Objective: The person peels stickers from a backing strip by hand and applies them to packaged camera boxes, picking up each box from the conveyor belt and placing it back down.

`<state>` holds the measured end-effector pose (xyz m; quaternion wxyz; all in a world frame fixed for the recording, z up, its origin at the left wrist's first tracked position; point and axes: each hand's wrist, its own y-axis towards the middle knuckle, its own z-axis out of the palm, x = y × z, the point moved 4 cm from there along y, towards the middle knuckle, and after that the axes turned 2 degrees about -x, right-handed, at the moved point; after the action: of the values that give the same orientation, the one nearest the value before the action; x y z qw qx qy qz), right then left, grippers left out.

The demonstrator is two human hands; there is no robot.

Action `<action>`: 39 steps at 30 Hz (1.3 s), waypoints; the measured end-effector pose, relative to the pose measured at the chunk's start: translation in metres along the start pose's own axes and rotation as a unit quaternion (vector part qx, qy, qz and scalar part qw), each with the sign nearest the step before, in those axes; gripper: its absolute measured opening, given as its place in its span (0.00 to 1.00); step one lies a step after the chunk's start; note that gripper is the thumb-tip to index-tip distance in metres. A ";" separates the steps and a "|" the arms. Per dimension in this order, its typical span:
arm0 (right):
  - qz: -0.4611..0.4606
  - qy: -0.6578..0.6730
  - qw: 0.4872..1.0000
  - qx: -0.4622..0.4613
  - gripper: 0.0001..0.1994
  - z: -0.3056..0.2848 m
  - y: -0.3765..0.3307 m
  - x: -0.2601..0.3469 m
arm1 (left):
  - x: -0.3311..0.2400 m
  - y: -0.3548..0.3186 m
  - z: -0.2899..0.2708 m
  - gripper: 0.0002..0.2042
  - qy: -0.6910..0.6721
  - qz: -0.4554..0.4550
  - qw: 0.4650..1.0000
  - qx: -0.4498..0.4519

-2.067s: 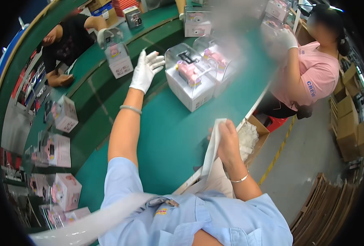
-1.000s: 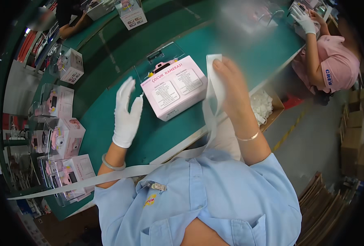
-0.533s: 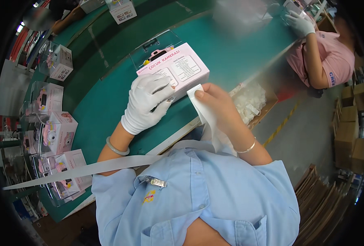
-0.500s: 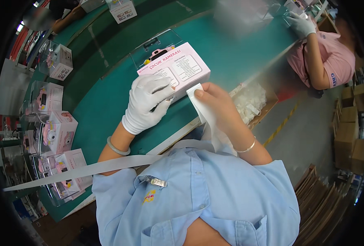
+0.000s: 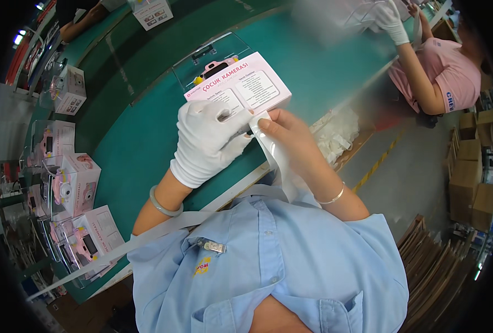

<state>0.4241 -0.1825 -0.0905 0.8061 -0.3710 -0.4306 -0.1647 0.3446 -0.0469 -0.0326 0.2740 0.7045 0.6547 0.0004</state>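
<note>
In the head view, the left hand (image 5: 210, 141), in a white glove, presses with closed fingers on the near edge of the pink box (image 5: 240, 91), which lies on the green table (image 5: 130, 139) at 12 o'clock from the person. The bare right hand (image 5: 291, 139) pinches a white strip (image 5: 277, 161) against the box corner. More pink boxes (image 5: 69, 183) stand at 9 o'clock, and a co-worker's gloved hand (image 5: 390, 19) is at 2 o'clock
</note>
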 end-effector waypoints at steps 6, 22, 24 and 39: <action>-0.053 -0.021 0.998 -0.011 0.09 -0.012 0.009 -0.017 | -0.006 0.005 0.004 0.08 0.053 -0.005 0.996 -0.077; -0.063 -0.198 0.976 0.065 0.08 -0.014 -0.017 -0.031 | -0.020 0.026 0.020 0.15 0.235 -0.097 0.967 -0.025; -0.093 -0.059 0.994 0.007 0.05 -0.030 -0.019 -0.015 | -0.019 0.024 0.011 0.17 0.145 -0.033 0.986 -0.080; -0.146 0.177 0.973 -0.026 0.05 -0.074 0.045 0.017 | 0.110 0.032 0.051 0.25 -0.470 -0.520 0.690 -0.179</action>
<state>0.5029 -0.2063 -0.1235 0.8267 -0.2903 -0.3261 -0.3550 0.4082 0.0357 -0.1028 0.6232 0.0967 0.6895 -0.3561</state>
